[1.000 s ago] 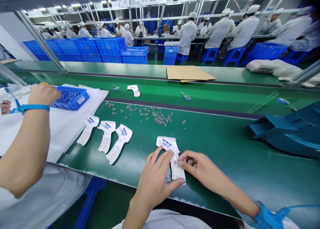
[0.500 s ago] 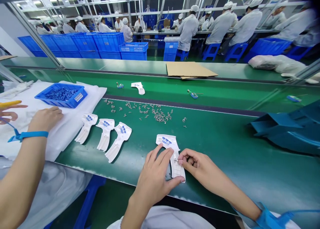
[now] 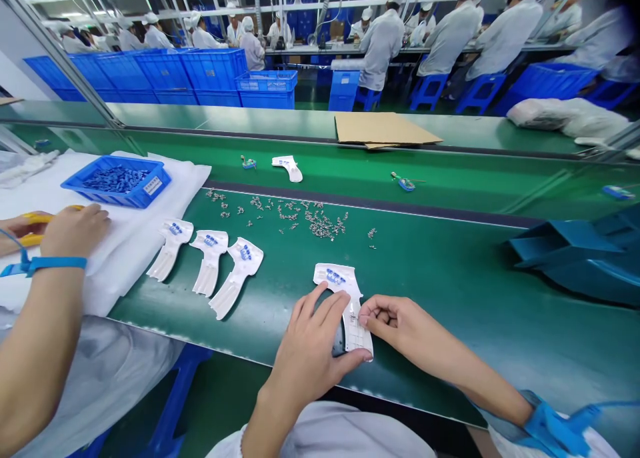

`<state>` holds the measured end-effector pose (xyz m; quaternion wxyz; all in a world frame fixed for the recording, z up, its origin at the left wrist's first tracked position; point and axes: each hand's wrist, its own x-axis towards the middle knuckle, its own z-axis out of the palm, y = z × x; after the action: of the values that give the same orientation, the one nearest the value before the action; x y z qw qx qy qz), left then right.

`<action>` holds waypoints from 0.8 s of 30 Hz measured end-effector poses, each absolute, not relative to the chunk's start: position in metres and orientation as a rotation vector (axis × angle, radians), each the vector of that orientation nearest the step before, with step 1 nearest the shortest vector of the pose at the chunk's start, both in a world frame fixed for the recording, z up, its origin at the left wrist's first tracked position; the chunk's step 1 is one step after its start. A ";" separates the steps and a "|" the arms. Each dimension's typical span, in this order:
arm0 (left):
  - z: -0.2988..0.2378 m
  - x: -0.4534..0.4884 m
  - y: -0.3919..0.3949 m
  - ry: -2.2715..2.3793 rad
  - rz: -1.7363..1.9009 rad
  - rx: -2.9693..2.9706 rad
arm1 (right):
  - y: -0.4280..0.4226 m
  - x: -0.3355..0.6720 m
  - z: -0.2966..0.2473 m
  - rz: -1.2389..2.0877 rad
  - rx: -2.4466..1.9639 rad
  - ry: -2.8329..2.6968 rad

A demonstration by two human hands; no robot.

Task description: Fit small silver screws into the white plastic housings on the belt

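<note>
A white pistol-shaped plastic shell half (image 3: 356, 338) lies on the green bench with its inner side up and blue parts in its wide end. My left hand (image 3: 313, 341) grips it, fingers along the upper left edge and thumb at the lower end. At the handle's right edge my right hand (image 3: 395, 321) is closed in a pinch, its fingertips at a small metal part (image 3: 353, 317) in the shell; the fingers partly hide it. Three similar shell halves, the nearest of them a white shell half (image 3: 236, 278), lie to the left. Loose small metal parts (image 3: 320, 223) are scattered beyond my hands.
At left, a co-worker's hand (image 3: 75, 231) and yellow-handled tool (image 3: 35, 228) are over white sheeting beside a blue tray (image 3: 159, 183). A green conveyor belt (image 3: 340, 168) carries another shell and small assemblies. Blue plastic bins (image 3: 575, 255) stand at right.
The view has shifted slightly. Both my hands stay at the shell in nearly the same pose. Items on the belt have moved right, and the co-worker's hands have come closer together around the yellow-handled tool.
</note>
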<state>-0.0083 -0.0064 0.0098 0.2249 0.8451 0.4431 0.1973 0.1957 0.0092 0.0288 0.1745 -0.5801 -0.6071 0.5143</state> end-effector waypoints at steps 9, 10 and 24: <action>0.011 -0.007 -0.006 1.220 0.557 2.326 | 0.007 0.195 0.031 1.354 -1.707 -1.733; 0.011 -0.007 -0.006 1.219 0.555 2.325 | 0.007 0.195 0.031 1.352 -1.709 -1.738; 0.007 -0.010 -0.007 1.241 0.582 2.284 | 0.009 0.190 0.019 1.503 -1.629 -1.358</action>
<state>-0.0095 -0.0067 0.0071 0.2368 0.8330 0.4528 0.2124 0.1899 0.0095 0.0190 0.2679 -0.6037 -0.5033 0.5572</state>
